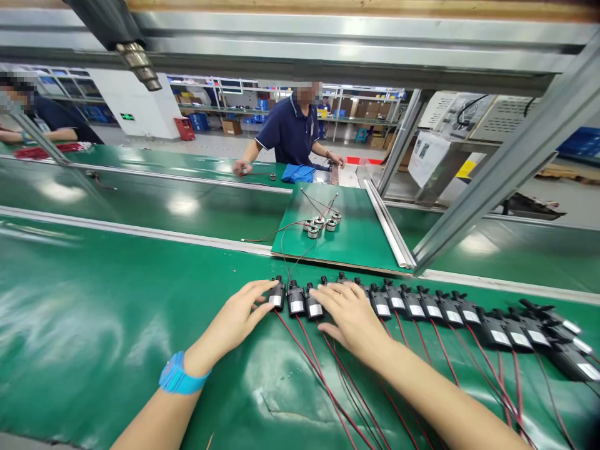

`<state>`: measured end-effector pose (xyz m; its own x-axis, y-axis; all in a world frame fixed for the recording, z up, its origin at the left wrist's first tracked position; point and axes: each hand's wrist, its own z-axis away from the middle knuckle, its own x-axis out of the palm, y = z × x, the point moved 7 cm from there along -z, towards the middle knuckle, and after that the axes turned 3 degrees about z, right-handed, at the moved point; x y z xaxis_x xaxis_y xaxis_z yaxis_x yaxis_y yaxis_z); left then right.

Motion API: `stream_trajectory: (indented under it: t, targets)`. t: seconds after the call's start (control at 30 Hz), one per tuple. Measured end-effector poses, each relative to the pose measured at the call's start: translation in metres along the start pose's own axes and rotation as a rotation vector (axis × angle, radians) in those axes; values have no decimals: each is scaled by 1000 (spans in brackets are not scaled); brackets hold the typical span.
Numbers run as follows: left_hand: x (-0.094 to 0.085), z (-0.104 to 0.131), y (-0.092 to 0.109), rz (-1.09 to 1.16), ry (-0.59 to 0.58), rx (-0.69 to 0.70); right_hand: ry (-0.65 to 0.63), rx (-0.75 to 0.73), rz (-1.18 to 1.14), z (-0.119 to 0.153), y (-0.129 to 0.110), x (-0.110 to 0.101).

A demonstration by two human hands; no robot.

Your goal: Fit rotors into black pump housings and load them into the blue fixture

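The end black pump-like part (280, 290) sits on the green desk (117, 300), at the left end of a long row of black parts (415, 306). It lies just to the right of the left hand (237, 317), right by its fingertips. Its long side points away from the person, with a small knob at the far end and a wire at the near end. The left hand is nearer to it than the right hand (351, 312).

The left grip is loose: thumb and fingers are spread at the part's left edge and seem to touch it, but they do not squeeze it. The right grip is loose too, palm down over the row, hiding some parts. Whether it touches them is hard to tell.

The black parts look like hard plastic, boxy with rounded edges, and each label is white and flat. Thin red and dark wires (319, 372) trail toward the person. The desk top is smooth, shiny and a bit wrinkled. A soft-looking blue band (180, 374) goes around the left wrist.

Farther off, small round metal pieces (319, 224) with thin wires rest on a flat green board (360, 240). Beyond it, a co-worker (290, 134) in a dark blue shirt is near a crumpled blue cloth (298, 173).
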<state>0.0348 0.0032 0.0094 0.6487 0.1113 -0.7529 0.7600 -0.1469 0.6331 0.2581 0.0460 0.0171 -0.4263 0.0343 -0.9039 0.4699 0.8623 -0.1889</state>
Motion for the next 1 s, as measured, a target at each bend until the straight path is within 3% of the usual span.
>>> stream_trajectory:
  t: [0.1, 0.27, 0.4, 0.57, 0.73, 1.0]
  targets:
    - [3, 3, 2, 72, -23, 22, -53, 23, 39, -23, 16, 9]
    - [0, -1, -5, -40, -40, 34, -90, 22, 17, -42, 2, 21]
    - [-8, -8, -19, -139, -6, 31, -87, 36, 56, -47, -5, 23]
    - [-6, -10, -31, 7, -121, 56, -63, 84, 92, -45, 5, 22]
    - [-10, 4, -31, 81, -100, 18, 18, 57, -40, -49, -6, 26]
    - [-7, 9, -32, 233, -63, -143, 49, 2, -73, -68, -30, 68]
